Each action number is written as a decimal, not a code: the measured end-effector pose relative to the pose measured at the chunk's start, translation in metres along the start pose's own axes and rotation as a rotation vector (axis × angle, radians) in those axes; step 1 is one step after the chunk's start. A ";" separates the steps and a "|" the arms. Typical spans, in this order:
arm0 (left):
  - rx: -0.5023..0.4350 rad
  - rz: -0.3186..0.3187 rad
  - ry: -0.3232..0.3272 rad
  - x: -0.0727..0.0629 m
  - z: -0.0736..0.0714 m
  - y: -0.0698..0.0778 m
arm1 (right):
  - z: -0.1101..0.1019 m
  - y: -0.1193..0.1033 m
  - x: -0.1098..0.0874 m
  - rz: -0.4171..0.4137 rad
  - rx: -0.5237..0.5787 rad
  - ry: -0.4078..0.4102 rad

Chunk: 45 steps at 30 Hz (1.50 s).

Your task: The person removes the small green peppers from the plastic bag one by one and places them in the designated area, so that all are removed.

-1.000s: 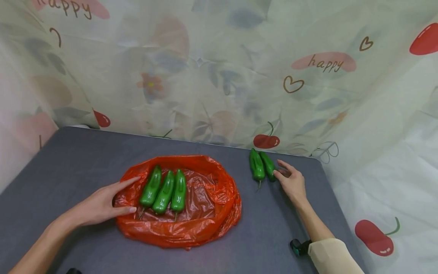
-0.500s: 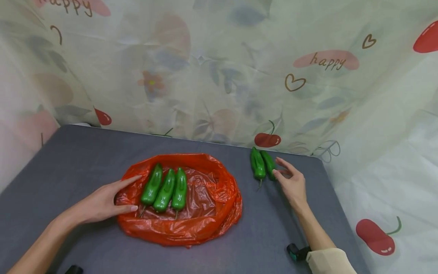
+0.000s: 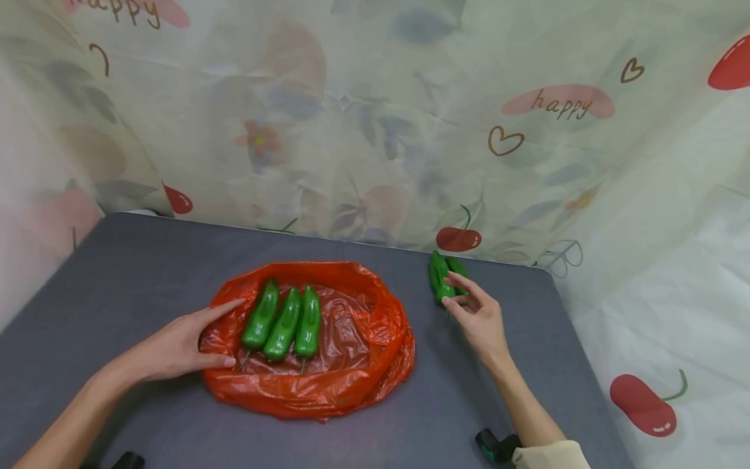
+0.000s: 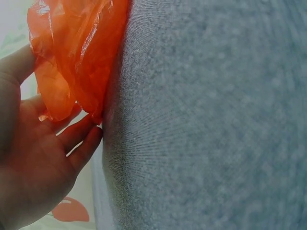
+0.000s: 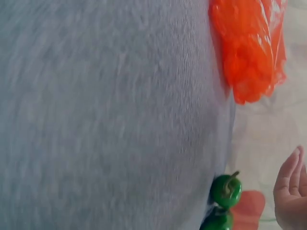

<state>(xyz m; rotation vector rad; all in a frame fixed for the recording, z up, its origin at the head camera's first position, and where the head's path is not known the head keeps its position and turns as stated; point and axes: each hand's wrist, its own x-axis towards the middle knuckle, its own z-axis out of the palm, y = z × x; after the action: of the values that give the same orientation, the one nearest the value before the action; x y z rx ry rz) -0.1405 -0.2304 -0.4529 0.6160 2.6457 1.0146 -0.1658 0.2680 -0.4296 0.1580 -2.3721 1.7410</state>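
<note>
A red plastic bag [image 3: 375,384] lies with its mouth folded wide, and three green peppers [image 3: 282,326] rest side by side inside. My left hand [image 3: 181,342] holds the bag's left rim, thumb and index finger over the edge; in the left wrist view the other fingers [image 4: 84,148] lie against its outside. To the right of the bag, two more green peppers [image 3: 437,273] lie close together on the table. My right hand [image 3: 483,322] is just above them, fingers loosely bent, overlapping both in the head view. The right wrist view shows this hand [image 5: 291,191] apart from the peppers [image 5: 225,191].
The dark grey table [image 3: 158,260] carries the bag and peppers. A patterned curtain [image 3: 363,130] hangs along the back edge and down the sides. Black wrist devices [image 3: 498,446] show at both forearms.
My right hand has moved left, from beside the right-hand loose pepper to over the pair. The left hand stays at the bag's rim, and the peppers have not moved.
</note>
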 end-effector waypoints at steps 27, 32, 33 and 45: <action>0.001 -0.013 -0.016 0.000 0.001 0.002 | 0.075 -0.025 -0.018 -0.099 0.193 -0.295; 0.005 -0.011 -0.016 0.000 0.001 0.001 | 0.085 -0.035 -0.022 -0.098 0.192 -0.342; 0.006 -0.012 -0.015 0.000 0.001 0.001 | 0.087 -0.036 -0.023 -0.095 0.197 -0.353; 0.020 -0.009 -0.008 0.000 0.004 0.001 | 0.108 -0.047 -0.029 -0.051 0.154 -0.435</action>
<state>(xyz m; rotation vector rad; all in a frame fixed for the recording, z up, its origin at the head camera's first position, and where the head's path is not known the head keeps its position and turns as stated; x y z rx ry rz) -0.1388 -0.2277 -0.4549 0.6111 2.6526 0.9829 -0.1384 0.1496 -0.4232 0.6772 -2.4782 2.0337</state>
